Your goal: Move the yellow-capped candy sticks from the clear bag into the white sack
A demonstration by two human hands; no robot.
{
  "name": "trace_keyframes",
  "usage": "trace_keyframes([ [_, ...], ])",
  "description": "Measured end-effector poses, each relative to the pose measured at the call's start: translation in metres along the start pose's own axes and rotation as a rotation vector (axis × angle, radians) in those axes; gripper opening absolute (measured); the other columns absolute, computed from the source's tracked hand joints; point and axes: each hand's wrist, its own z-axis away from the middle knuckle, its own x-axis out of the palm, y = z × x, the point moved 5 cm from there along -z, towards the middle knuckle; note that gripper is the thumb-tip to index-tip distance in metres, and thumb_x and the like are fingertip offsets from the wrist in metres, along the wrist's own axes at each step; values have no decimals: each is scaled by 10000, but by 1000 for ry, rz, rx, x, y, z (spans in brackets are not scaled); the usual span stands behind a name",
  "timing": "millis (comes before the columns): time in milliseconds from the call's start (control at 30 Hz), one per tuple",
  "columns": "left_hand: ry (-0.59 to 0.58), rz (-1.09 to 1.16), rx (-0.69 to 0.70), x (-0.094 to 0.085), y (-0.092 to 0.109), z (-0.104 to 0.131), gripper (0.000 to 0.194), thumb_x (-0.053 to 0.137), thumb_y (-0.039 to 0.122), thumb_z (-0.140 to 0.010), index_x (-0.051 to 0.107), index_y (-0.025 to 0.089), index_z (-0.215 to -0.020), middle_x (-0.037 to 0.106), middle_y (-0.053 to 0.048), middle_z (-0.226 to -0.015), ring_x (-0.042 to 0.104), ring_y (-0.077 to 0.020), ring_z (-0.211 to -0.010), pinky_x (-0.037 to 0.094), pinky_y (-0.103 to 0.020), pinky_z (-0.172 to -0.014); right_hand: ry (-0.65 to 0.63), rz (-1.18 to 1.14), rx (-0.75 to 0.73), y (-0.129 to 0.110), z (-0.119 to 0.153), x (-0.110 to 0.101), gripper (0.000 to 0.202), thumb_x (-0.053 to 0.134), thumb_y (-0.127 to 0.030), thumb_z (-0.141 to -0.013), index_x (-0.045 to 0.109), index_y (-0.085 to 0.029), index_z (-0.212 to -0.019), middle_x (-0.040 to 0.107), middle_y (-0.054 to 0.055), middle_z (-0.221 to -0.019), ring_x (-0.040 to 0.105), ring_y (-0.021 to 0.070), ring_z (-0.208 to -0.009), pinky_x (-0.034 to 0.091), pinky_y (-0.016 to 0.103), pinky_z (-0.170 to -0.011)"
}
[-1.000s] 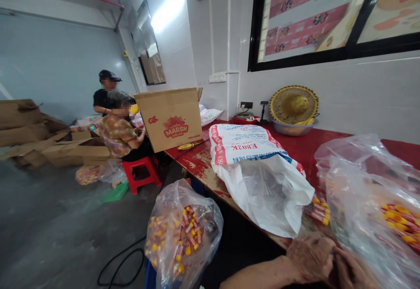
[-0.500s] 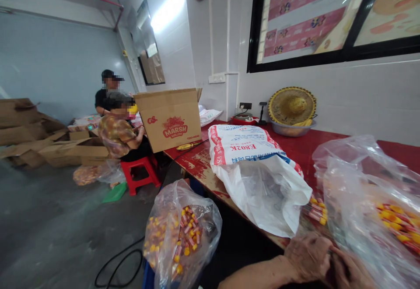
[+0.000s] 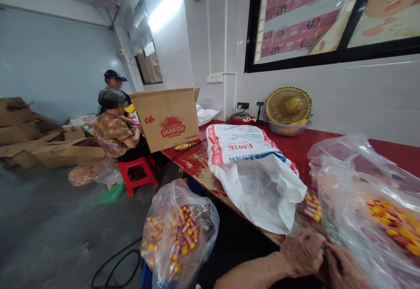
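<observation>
At the table's front edge, lower right, my left hand (image 3: 303, 251) has its fingers curled and meets my right hand (image 3: 344, 267), also curled. Whatever lies between the fingertips is hidden. Just beyond them is a small pile of pink and yellow pieces (image 3: 311, 208). To the right, a clear plastic bag (image 3: 341, 192) holds many yellow and pink pieces (image 3: 392, 223). Left of my hands lies a white sack (image 3: 243, 149) with red and blue print, its mouth open towards me. Another clear bag (image 3: 197, 254) of such pieces stands low, left of the table.
The red table (image 3: 328, 142) bears a carton (image 3: 166, 120) and a basin (image 3: 290, 128) with a yellow-rimmed round item. Two people are at the left, one by a red stool (image 3: 136, 170). A black cable (image 3: 113, 267) lies on the floor.
The whole view has shifted slightly, so most things sit a little further left. My hands stay together at the table edge. The seated person's head has risen a little.
</observation>
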Motion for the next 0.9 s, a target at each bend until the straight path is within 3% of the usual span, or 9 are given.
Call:
trace_keyframes([
  [333,-44,0,-19,1,0,0,343,632,270,-889,576,163,-1210,729,-146,-1133,752,-324,-1014,673,-442,-805,-30,-11,20,-3,0,0,647,355,-786,-902,720,-252,-912,772,134,-993,697,347,-910,566,501,-831],
  [900,-2,10,-29,-11,6,2,282,623,252,-884,583,184,-1155,714,-125,-1073,738,-296,-981,657,-412,-795,-38,27,6,-4,1,-1,663,320,-766,-943,705,-227,-917,742,129,-988,674,323,-937,551,483,-872],
])
